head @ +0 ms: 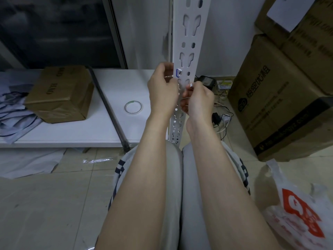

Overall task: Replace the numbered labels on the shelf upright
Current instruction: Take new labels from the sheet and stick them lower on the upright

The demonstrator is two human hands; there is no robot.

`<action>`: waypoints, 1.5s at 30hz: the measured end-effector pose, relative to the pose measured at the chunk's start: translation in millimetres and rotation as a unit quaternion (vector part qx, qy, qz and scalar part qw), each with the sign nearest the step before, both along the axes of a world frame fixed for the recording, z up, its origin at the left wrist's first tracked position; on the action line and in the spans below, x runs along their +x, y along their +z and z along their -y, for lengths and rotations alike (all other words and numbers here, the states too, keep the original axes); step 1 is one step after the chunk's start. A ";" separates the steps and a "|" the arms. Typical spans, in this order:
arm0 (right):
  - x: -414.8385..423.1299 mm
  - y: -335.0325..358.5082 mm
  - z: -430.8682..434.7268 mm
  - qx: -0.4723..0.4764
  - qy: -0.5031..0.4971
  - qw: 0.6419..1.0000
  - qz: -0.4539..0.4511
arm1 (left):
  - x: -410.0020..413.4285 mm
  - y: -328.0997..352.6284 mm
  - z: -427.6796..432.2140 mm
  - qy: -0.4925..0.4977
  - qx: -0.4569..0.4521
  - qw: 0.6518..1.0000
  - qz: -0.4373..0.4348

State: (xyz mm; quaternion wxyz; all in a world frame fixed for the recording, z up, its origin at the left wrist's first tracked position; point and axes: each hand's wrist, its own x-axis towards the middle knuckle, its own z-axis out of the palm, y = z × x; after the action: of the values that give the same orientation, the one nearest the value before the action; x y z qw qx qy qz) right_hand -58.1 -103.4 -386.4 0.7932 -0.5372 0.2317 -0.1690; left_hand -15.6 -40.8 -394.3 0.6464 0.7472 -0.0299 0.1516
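Note:
A white perforated shelf upright (pixel 191 37) rises in the middle of the view, running down between my knees. A small white label with a blue mark (pixel 178 73) sits on its left side. My left hand (pixel 162 87) is curled against the upright's left edge, fingertips right beside that label. My right hand (pixel 197 100) is just below, fingers curled, pinching a small white piece (pixel 191 85) at its fingertips in front of the upright. What the left fingers hold is hidden.
A low white shelf board (pixel 75 130) at the left carries a brown carton (pixel 61 94), a tape roll (pixel 133 107) and loose papers. Stacked cartons (pixel 281 87) stand at the right, with adapters and cables (pixel 221 116) behind. A printed plastic bag (pixel 299 210) lies on the floor.

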 end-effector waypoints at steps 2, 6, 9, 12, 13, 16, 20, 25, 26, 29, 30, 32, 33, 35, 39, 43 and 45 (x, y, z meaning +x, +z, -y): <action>0.6 -0.5 0.4 0.004 0.001 1.000 0.000 | 0.5 -0.7 -0.1 0.000 -0.008 1.000 -0.002; 0.6 -0.7 -0.3 0.008 0.007 1.000 0.005 | -1.7 1.9 1.3 -0.008 -0.036 0.999 -0.010; -0.3 0.4 -1.1 0.007 0.009 1.000 0.006 | -2.5 3.0 1.4 -0.009 -0.042 0.999 -0.015; -0.9 1.0 -0.5 0.007 0.007 1.000 0.005 | -3.8 4.2 1.2 -0.013 -0.046 0.999 -0.016; -1.0 1.0 -0.5 0.009 0.007 1.000 0.006 | -4.5 5.1 1.0 -0.015 -0.050 0.999 -0.015; -1.3 0.9 -1.0 0.010 0.009 1.000 0.006 | -4.9 7.8 0.0 -0.023 -0.058 0.998 -0.016; -1.4 1.3 -1.2 0.011 0.011 1.000 0.004 | -4.1 8.5 -0.3 -0.027 -0.059 0.998 -0.019; -0.2 0.0 -1.7 0.008 0.006 1.000 0.003 | -2.8 6.6 -0.2 -0.030 -0.053 0.998 -0.008; 0.3 -0.2 -1.6 0.007 0.003 1.000 0.003 | -3.3 5.7 0.2 -0.029 -0.049 0.998 -0.004; 1.0 0.2 -1.0 0.007 -0.003 1.000 0.010 | -4.2 4.0 0.1 -0.018 -0.038 0.999 0.002; 1.1 0.4 -0.6 0.009 -0.004 1.000 0.012 | -3.6 3.9 -0.2 -0.017 -0.040 0.999 -0.001; 0.9 0.6 0.4 0.013 -0.006 1.000 0.014 | -3.4 4.0 -0.1 -0.019 -0.054 0.998 -0.012; 0.8 0.5 0.6 0.014 -0.007 1.000 0.017 | -4.0 4.4 0.5 -0.020 -0.062 0.998 -0.016; 1.0 0.1 0.4 0.019 -0.005 1.000 0.024 | -5.6 5.3 1.5 -0.019 -0.069 0.997 -0.015; 1.5 -0.5 0.7 0.019 -0.004 0.999 0.026 | -5.8 6.4 2.1 -0.015 -0.064 0.998 -0.014; 1.4 -0.4 0.9 0.015 -0.002 1.000 0.025 | -6.5 7.3 2.3 -0.020 -0.062 0.998 -0.016; 0.5 0.7 0.1 0.018 0.001 1.000 0.026 | -6.8 7.8 2.5 -0.023 -0.061 0.998 -0.014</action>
State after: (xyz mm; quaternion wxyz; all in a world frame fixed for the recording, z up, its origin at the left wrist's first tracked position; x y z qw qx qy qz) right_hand -57.7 -103.4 -385.7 0.8087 -0.5183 0.2139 -0.1779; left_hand -22.4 -43.3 -386.5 0.6941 0.7078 -0.0287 0.1281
